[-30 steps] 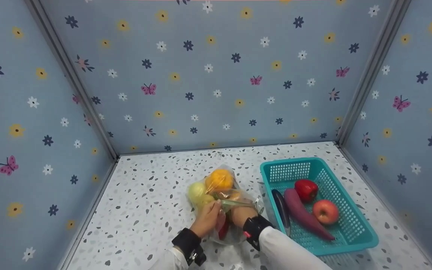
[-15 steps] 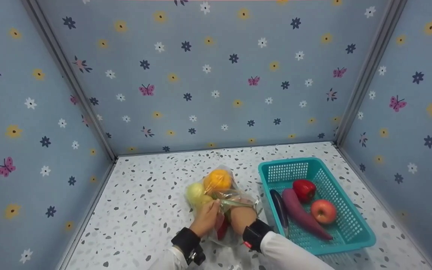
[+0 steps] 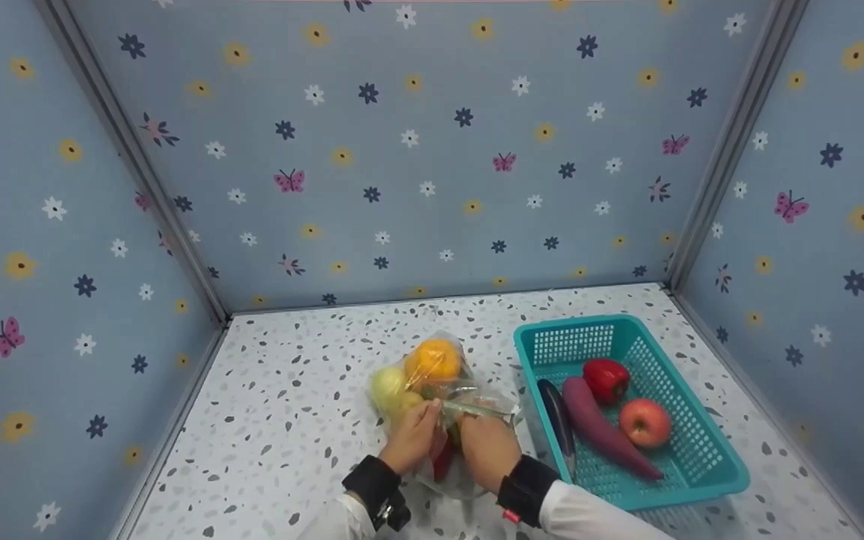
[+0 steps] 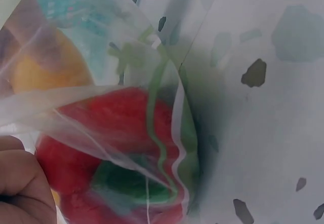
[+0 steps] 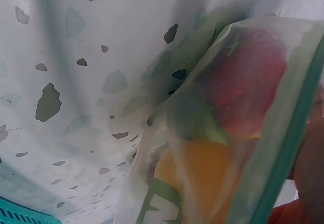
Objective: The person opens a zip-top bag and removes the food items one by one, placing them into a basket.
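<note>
A clear zip bag (image 3: pixel 469 394) with a green strip along its mouth lies on the table, holding produce. Inside show an orange round item (image 3: pixel 433 361), a pale yellow-green round item (image 3: pixel 388 386) and red pieces (image 4: pixel 126 117), with something green (image 4: pixel 131 178) among them. My left hand (image 3: pixel 411 439) pinches the bag's edge near the mouth. At the mouth is my right hand (image 3: pixel 488 450), just below the strip. Its fingertips are hidden, and whether they grip anything is unclear. In the right wrist view, only part of that hand (image 5: pixel 310 168) appears beyond the strip.
A teal plastic basket (image 3: pixel 709 427) stands to the right of the bag. It holds a dark eggplant (image 3: pixel 556 420), a long purple vegetable (image 3: pixel 603 431), a red bell pepper (image 3: pixel 606 381) and an apple (image 3: pixel 645 422). Flower-patterned walls enclose the speckled table (image 3: pixel 289 405).
My right hand has drawn back a little toward me at the bag's mouth, showing more of its back. The left hand keeps its pinch on the bag. The head view has shifted slightly.
</note>
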Available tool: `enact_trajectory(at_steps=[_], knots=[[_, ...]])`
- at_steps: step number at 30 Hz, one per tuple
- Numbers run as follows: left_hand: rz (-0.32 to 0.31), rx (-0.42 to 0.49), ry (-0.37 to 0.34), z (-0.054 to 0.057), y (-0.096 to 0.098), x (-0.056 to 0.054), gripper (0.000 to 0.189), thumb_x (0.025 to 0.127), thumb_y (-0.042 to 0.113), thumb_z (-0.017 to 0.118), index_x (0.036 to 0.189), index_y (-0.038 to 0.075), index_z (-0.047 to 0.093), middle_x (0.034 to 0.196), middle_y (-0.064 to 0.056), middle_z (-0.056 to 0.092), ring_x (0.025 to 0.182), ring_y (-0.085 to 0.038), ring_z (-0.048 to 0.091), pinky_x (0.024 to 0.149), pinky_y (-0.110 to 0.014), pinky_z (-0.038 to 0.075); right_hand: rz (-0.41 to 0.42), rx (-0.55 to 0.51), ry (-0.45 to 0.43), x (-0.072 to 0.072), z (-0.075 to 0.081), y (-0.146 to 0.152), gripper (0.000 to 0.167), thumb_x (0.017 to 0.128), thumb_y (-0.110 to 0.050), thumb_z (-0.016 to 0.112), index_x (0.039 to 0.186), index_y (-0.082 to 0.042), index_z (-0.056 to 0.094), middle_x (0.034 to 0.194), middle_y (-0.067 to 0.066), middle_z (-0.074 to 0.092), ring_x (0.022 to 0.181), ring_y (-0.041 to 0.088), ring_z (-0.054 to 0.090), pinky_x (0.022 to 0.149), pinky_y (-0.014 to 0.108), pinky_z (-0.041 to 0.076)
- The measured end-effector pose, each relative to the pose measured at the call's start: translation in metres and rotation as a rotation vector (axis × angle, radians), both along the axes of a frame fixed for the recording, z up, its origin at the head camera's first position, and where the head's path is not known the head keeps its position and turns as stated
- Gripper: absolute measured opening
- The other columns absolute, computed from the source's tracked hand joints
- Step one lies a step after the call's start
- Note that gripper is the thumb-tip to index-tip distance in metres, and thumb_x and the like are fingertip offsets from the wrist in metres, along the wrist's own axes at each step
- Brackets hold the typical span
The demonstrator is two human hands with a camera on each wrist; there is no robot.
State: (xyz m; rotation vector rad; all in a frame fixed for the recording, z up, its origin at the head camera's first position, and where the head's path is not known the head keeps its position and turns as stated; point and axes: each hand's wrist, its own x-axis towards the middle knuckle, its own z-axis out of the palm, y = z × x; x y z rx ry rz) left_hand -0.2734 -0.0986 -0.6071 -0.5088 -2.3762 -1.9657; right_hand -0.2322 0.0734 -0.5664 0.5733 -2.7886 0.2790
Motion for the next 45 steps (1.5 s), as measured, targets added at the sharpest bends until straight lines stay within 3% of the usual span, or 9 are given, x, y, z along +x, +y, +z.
enact_trajectory(at_steps=[6, 9, 19, 25, 31, 34, 39, 42, 45], knots=[[-0.120, 0.142, -0.121, 0.026, 0.008, 0.014, 0.044, 0.120, 0.016, 0.036, 0.079, 0.001, 0.047, 0.057, 0.005, 0.047, 0.047, -0.008, 0.045, 0.047, -0.025, 0.040, -0.019, 0.008, -0.207, 0.007, 0.014, 0.004, 0.020, 0.094, -0.007, 0.078, 0.111, -0.002, 0.069, 0.097, 0.016, 0.074, 0.087, 0.033, 0.074, 0.079, 0.049, 0.063], [-0.100, 0.128, -0.173, 0.031, 0.010, 0.016, 0.045, 0.120, 0.015, 0.036, 0.081, -0.006, 0.046, 0.056, 0.003, 0.045, 0.046, -0.009, 0.043, 0.047, -0.023, 0.039, 0.000, 0.015, -0.245, 0.012, 0.020, 0.005, 0.036, 0.090, -0.009, 0.080, 0.122, -0.001, 0.067, 0.102, 0.016, 0.072, 0.089, 0.033, 0.071, 0.082, 0.050, 0.062], [-0.018, 0.082, -0.162, 0.032, 0.008, 0.014, 0.046, 0.120, 0.018, 0.040, 0.081, -0.006, 0.048, 0.056, 0.002, 0.046, 0.047, -0.009, 0.043, 0.048, -0.023, 0.039, 0.096, -0.051, -0.311, 0.027, 0.042, 0.013, 0.057, 0.090, -0.016, 0.074, 0.141, 0.006, 0.058, 0.118, 0.021, 0.067, 0.102, 0.034, 0.065, 0.095, 0.053, 0.059], [-0.017, 0.076, -0.158, 0.030, 0.008, 0.014, 0.047, 0.120, 0.017, 0.039, 0.081, -0.010, 0.047, 0.057, 0.000, 0.045, 0.046, -0.011, 0.043, 0.047, -0.024, 0.039, 0.110, -0.178, -0.466, 0.025, 0.053, 0.032, 0.065, 0.095, -0.021, 0.072, 0.150, 0.008, 0.052, 0.139, 0.028, 0.064, 0.121, 0.039, 0.067, 0.108, 0.060, 0.054], [-0.004, 0.057, -0.134, 0.029, 0.007, 0.012, 0.047, 0.119, 0.018, 0.040, 0.082, -0.010, 0.049, 0.060, 0.003, 0.047, 0.049, -0.008, 0.045, 0.049, -0.023, 0.041, 0.136, -0.321, -0.494, 0.019, 0.063, 0.051, 0.064, 0.095, -0.022, 0.076, 0.150, 0.003, 0.054, 0.144, 0.026, 0.063, 0.122, 0.037, 0.065, 0.107, 0.063, 0.053], [-0.015, 0.057, -0.082, 0.022, 0.004, 0.009, 0.045, 0.119, 0.021, 0.041, 0.079, 0.002, 0.051, 0.061, 0.006, 0.048, 0.050, -0.007, 0.047, 0.050, -0.024, 0.042, 0.132, -0.368, -0.519, 0.014, 0.070, 0.060, 0.064, 0.095, -0.021, 0.076, 0.150, 0.003, 0.054, 0.140, 0.024, 0.065, 0.115, 0.031, 0.065, 0.101, 0.059, 0.055], [0.045, -0.007, -0.005, -0.017, -0.001, -0.015, 0.044, 0.118, 0.037, 0.046, 0.078, 0.019, 0.054, 0.064, 0.013, 0.050, 0.055, -0.005, 0.050, 0.053, -0.027, 0.046, 0.114, -0.415, -0.588, 0.003, 0.087, 0.074, 0.063, 0.098, -0.021, 0.075, 0.153, 0.001, 0.053, 0.132, 0.014, 0.068, 0.106, 0.024, 0.060, 0.098, 0.052, 0.055], [0.089, -0.058, -0.006, -0.037, -0.004, -0.028, 0.044, 0.117, 0.042, 0.048, 0.078, 0.023, 0.055, 0.066, 0.013, 0.050, 0.057, -0.005, 0.050, 0.057, -0.026, 0.045, 0.108, -0.442, -0.620, -0.003, 0.097, 0.083, 0.062, 0.100, -0.022, 0.074, 0.154, -0.001, 0.052, 0.135, 0.011, 0.067, 0.108, 0.024, 0.060, 0.103, 0.053, 0.054], [0.088, -0.061, 0.000, -0.046, -0.005, -0.034, 0.045, 0.117, 0.043, 0.048, 0.078, 0.021, 0.055, 0.067, 0.011, 0.050, 0.058, -0.006, 0.050, 0.057, -0.026, 0.045, 0.085, -0.444, -0.606, -0.006, 0.105, 0.092, 0.062, 0.101, -0.023, 0.073, 0.156, -0.004, 0.052, 0.137, 0.011, 0.067, 0.109, 0.024, 0.061, 0.106, 0.054, 0.054]])
